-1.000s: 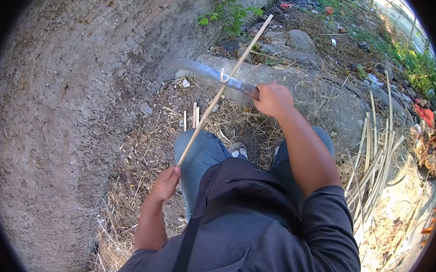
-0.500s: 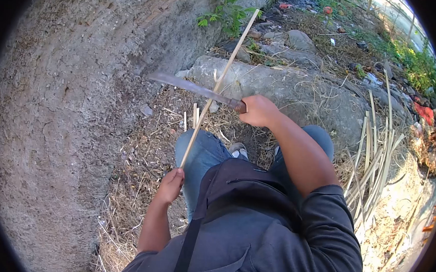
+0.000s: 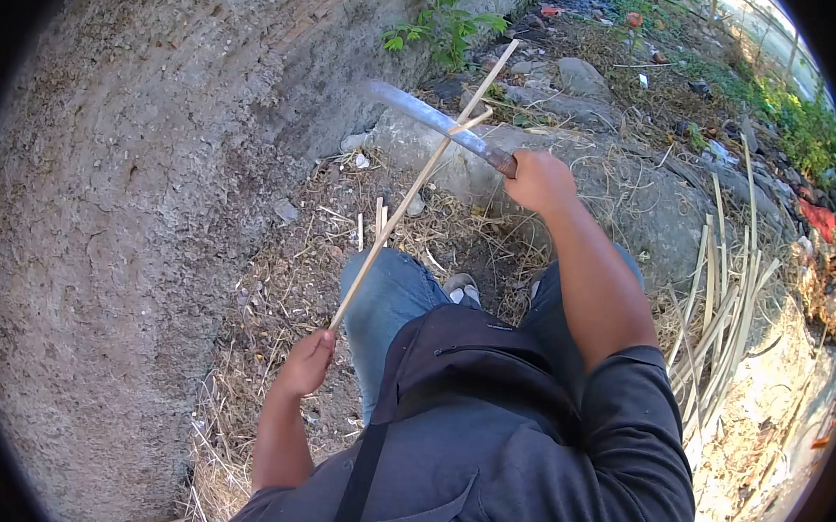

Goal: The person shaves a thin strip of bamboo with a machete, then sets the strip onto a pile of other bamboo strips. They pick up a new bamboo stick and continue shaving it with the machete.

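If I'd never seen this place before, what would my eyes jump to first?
Probably the big knife in the right hand, its blade crossing a pale stick towards the far end. The left hand grips the near end, beside the left leg. Next might come the loose bunch of pale strips over on the right.

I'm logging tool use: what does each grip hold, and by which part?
The left grip holds a strip by its end nearer the body; the right grip holds a knife by its handle.
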`<action>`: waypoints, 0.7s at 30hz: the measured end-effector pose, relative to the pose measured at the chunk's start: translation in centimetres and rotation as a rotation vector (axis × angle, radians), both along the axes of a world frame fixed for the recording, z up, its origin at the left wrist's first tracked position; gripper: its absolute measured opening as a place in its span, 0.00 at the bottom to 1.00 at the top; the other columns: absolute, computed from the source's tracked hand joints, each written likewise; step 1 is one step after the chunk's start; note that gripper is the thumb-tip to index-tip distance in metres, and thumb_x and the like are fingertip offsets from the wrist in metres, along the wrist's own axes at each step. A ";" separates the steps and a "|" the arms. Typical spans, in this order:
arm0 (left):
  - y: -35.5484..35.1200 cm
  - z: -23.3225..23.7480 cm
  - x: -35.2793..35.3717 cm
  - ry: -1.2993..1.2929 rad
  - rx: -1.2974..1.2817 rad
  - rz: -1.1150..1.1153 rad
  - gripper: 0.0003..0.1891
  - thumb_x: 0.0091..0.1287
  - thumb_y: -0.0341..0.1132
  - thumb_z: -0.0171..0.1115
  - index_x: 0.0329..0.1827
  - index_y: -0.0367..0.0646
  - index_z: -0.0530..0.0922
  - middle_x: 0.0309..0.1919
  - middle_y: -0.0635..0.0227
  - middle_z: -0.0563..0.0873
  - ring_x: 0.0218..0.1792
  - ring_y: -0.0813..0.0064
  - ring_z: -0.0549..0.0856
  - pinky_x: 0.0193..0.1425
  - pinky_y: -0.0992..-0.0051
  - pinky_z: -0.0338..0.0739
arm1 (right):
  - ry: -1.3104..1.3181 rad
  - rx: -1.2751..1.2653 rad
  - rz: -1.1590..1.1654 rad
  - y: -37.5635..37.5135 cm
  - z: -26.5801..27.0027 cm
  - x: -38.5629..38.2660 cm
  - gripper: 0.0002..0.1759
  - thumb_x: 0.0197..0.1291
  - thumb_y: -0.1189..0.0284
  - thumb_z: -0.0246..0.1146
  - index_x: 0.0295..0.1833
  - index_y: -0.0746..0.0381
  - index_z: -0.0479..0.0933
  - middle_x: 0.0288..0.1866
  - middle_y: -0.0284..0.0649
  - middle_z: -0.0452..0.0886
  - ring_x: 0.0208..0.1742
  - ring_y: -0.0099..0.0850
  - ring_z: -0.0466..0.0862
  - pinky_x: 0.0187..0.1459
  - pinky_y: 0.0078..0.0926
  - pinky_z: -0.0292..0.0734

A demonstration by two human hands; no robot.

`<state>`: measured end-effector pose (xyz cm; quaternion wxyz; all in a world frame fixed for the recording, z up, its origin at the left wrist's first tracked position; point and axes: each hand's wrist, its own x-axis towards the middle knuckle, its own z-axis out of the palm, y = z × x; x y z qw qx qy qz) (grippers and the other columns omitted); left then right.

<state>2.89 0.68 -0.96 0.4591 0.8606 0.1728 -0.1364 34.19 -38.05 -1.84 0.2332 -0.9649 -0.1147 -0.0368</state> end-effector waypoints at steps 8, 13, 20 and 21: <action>-0.9 -1.8 0.3 0.041 -0.136 0.082 0.23 0.85 0.51 0.46 0.35 0.44 0.74 0.23 0.76 0.72 0.25 0.82 0.69 0.30 0.74 0.67 | 0.013 -0.082 0.379 3.1 1.7 -4.3 0.11 0.52 0.62 0.68 0.39 0.54 0.85 0.36 0.45 0.89 0.45 0.49 0.89 0.47 0.51 0.84; -0.1 -1.9 0.0 0.002 -0.077 0.035 0.24 0.85 0.52 0.46 0.34 0.44 0.74 0.22 0.77 0.72 0.25 0.82 0.69 0.29 0.74 0.66 | -0.178 -0.086 0.483 3.6 0.5 -3.8 0.10 0.51 0.62 0.68 0.37 0.54 0.85 0.33 0.43 0.88 0.41 0.49 0.89 0.44 0.50 0.83; 1.7 -0.3 -2.4 0.051 -0.050 0.055 0.23 0.84 0.52 0.48 0.34 0.44 0.75 0.22 0.77 0.72 0.24 0.82 0.69 0.29 0.76 0.66 | -0.156 0.003 0.098 -0.2 -0.1 -0.5 0.10 0.53 0.62 0.68 0.37 0.54 0.84 0.32 0.45 0.87 0.39 0.49 0.88 0.44 0.51 0.83; 2.3 -0.7 -2.3 0.082 -0.140 0.079 0.23 0.84 0.52 0.48 0.34 0.45 0.75 0.22 0.77 0.72 0.24 0.82 0.70 0.29 0.76 0.66 | -0.186 -0.016 0.100 -0.2 0.3 -0.6 0.10 0.53 0.62 0.68 0.38 0.55 0.84 0.32 0.46 0.87 0.39 0.49 0.88 0.44 0.51 0.83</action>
